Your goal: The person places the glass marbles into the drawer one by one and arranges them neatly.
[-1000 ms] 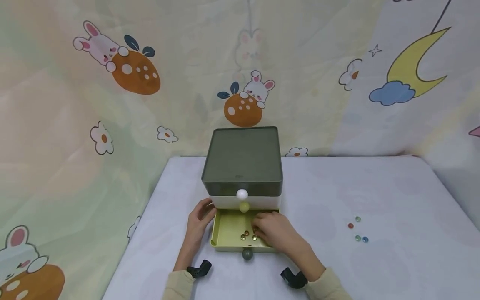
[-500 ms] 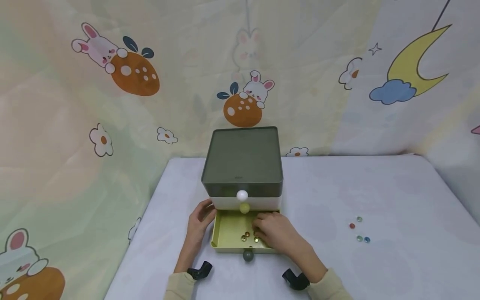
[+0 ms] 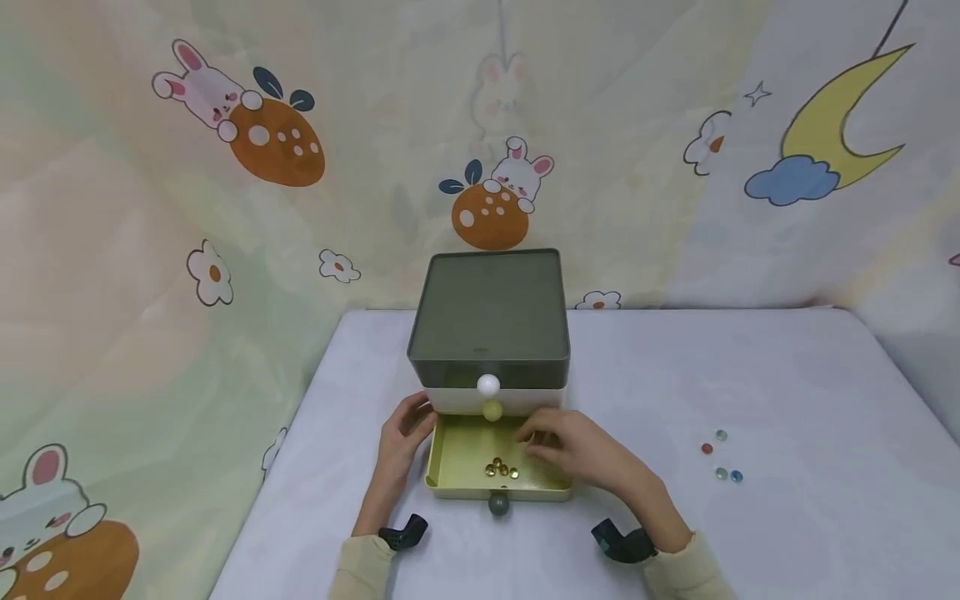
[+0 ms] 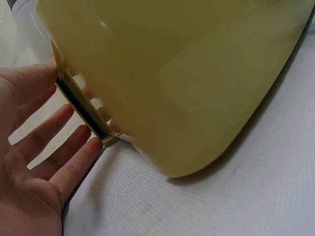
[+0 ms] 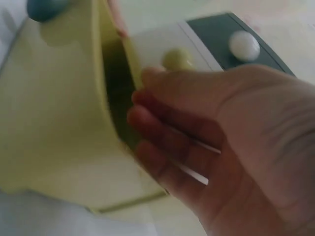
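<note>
A small drawer cabinet [image 3: 491, 308] with a dark green top stands mid-table, its lowest yellow-green drawer [image 3: 457, 454] pulled out. Several amber glass beads [image 3: 503, 470] lie clustered near the drawer's front. My left hand [image 3: 401, 437] rests at the cabinet's lower left side; in the left wrist view its spread fingertips touch the casing edge beside the drawer [image 4: 172, 88]. Over the drawer's right side hovers my right hand [image 3: 573, 442]. Its fingers are loosely bent with nothing visible between them, and in the right wrist view they overlap the drawer's rim [image 5: 101, 78].
Two green glass beads [image 3: 722, 435], a red one [image 3: 707, 448] and a blue one [image 3: 737, 477] lie on the white tabletop to the right. A grey knob [image 3: 498, 503] sticks out from the drawer front. A printed cloth [image 3: 360, 167] hangs behind the table.
My right hand has lifted up and moved right, away from the amber beads, and its fingers have loosened. More beads now show, closer together. My left hand stays at the cabinet's side.
</note>
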The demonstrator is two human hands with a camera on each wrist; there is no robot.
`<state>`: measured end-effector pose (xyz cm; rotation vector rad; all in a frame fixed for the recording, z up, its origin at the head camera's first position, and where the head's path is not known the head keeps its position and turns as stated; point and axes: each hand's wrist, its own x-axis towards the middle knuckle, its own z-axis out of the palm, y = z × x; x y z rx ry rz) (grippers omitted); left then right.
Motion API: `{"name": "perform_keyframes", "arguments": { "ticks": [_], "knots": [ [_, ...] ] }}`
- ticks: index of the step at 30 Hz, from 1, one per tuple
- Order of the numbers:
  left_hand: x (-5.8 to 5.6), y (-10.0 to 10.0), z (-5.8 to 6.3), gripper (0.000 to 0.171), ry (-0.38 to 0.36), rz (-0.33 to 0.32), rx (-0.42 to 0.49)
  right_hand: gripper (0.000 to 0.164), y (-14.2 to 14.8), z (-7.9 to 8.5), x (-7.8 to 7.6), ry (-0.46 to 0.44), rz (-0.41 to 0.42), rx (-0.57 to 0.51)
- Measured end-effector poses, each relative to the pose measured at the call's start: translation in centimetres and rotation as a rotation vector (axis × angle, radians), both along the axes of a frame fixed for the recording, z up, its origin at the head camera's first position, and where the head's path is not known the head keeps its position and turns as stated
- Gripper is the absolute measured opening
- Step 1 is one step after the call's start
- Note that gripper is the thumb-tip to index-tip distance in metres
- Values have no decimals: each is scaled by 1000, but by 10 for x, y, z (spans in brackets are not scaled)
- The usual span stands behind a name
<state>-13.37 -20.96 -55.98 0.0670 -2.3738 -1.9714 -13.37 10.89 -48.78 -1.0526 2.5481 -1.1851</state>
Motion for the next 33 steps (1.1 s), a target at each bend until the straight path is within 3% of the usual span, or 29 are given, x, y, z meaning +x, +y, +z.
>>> {"name": "perform_keyframes", "arguments": {
  "ticks": [5, 10, 15, 24, 28, 33],
  "knots": [
    [-2, -1, 1, 43, 13, -5, 0, 18, 24, 2, -5, -95, -24, -109],
    [-4, -1, 0, 44, 23, -8, 4, 18, 54, -3, -4, -139, -156, -133],
    [-2, -1, -3, 44, 26, -16, 18, 17, 91, -13, 5, -35, -324, -123],
    [-2, 0, -8, 43, 42, -44, 34, 29, 165, -40, 45, 85, -720, -233],
    [-4, -2, -5, 43, 51, -43, 23, 39, 190, -44, 47, 4, -796, -110],
    [-3, -7, -4, 43, 45, -18, 11, 52, 204, -55, 45, -72, -721, 69]
  ]
}}
